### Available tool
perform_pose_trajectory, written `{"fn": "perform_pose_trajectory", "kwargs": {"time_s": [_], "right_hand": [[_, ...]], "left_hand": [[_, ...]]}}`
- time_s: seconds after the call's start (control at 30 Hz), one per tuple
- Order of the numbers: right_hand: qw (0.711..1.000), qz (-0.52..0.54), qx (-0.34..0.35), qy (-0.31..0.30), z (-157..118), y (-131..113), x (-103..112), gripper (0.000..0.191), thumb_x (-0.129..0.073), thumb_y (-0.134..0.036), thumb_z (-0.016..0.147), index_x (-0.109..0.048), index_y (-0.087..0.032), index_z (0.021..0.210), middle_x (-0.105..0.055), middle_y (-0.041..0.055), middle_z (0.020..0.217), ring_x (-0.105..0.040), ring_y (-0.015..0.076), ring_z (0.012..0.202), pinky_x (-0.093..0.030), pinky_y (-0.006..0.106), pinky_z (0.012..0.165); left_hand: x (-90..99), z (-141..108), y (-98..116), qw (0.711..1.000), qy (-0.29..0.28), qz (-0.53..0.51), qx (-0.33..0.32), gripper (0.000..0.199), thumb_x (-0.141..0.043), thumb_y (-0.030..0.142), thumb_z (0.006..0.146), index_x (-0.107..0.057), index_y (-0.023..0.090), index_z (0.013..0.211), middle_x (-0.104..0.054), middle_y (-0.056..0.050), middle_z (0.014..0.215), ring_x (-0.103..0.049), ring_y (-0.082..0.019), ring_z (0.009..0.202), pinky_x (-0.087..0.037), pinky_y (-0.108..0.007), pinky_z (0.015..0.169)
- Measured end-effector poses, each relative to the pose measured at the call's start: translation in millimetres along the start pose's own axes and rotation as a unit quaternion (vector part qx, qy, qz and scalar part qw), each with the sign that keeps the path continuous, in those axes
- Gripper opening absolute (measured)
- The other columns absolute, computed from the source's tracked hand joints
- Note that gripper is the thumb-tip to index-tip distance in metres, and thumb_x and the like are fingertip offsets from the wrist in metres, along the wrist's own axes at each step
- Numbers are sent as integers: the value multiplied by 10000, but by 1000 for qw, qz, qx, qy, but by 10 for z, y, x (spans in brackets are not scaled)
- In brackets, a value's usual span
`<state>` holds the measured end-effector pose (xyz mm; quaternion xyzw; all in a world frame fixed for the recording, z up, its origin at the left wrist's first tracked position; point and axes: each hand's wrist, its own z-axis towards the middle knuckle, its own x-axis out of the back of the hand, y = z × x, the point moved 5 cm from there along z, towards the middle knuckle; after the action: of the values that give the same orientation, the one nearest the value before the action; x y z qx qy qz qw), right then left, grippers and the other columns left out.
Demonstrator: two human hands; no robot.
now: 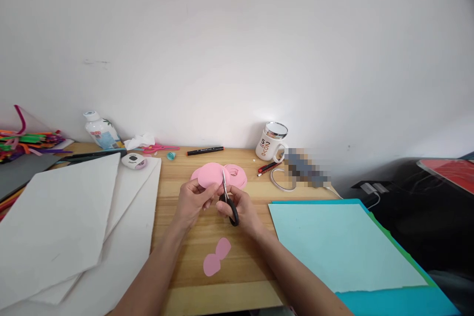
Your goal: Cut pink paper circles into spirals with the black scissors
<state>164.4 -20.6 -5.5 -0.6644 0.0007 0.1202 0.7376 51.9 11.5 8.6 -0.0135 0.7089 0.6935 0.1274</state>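
Between its thumb and fingers my left hand (193,200) pinches a pink paper oval (210,176). My right hand (240,208) grips the black handles of a pair of scissors (231,211), whose blades point up and lie against the right edge of that paper. Behind, on the table, rest more pink paper shapes (240,176), with curved cuts showing in one. Nearer me, below my hands, lies a pink paper cutout (212,264) made of two rounded lobes.
White boards (66,222) cover the left side; pale blue sheets (340,247) lie at the right. Along the wall stand a white bottle (101,131) and a mug (270,145), with a black marker (205,151), pink scissors (159,148) and pens (269,168) nearby.
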Motion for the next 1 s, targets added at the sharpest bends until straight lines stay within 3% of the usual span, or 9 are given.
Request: {"fn": "perform_pose_trajectory", "kwargs": {"time_s": [0.3, 0.47, 0.63, 0.87, 1.0], "right_hand": [[1000, 6, -17, 7, 8, 37, 24, 427, -708, -498, 611, -532, -170, 819, -451, -66, 500, -387, 80, 415, -312, 200, 390], [1000, 12, -18, 4, 9, 58, 5, 406, -712, -483, 619, -521, -179, 809, -483, -54, 535, -396, 79, 416, -319, 198, 387], [1000, 20, -14, -7, 12, 104, -36, 405, -749, -450, 590, -505, -188, 779, -504, -47, 556, -382, 78, 425, -315, 197, 389], [998, 53, 11, -14, 41, 103, -11, 432, -786, -405, 568, -483, -210, 806, -523, -33, 609, -469, 116, 515, -393, 239, 516], [999, 37, -2, -3, 46, 107, 19, 453, -791, -427, 550, -501, -209, 821, -488, -48, 570, -452, 122, 515, -368, 237, 498]], "left_hand": [[-2, 8, 8, 1000, 5, -17, -3, 220, -720, 294, 596, -589, 122, 555, -485, 50, 407, -348, -35, 330, -241, -173, 326], [-8, 17, -10, 999, -11, -37, 1, 219, -686, 324, 648, -585, 135, 603, -547, 29, 484, -407, -53, 337, -282, -183, 326], [-12, 18, -32, 999, -19, -32, -8, 255, -681, 307, 667, -573, 128, 521, -497, 35, 415, -382, -49, 339, -282, -188, 348], [-28, 6, -26, 1000, -8, -17, 17, 219, -721, 295, 593, -608, 119, 529, -472, 43, 387, -358, -47, 335, -247, -183, 335], [-29, 20, -44, 999, -13, -24, 21, 197, -719, 289, 604, -638, 115, 562, -481, 43, 386, -365, -45, 337, -244, -175, 333]]}}
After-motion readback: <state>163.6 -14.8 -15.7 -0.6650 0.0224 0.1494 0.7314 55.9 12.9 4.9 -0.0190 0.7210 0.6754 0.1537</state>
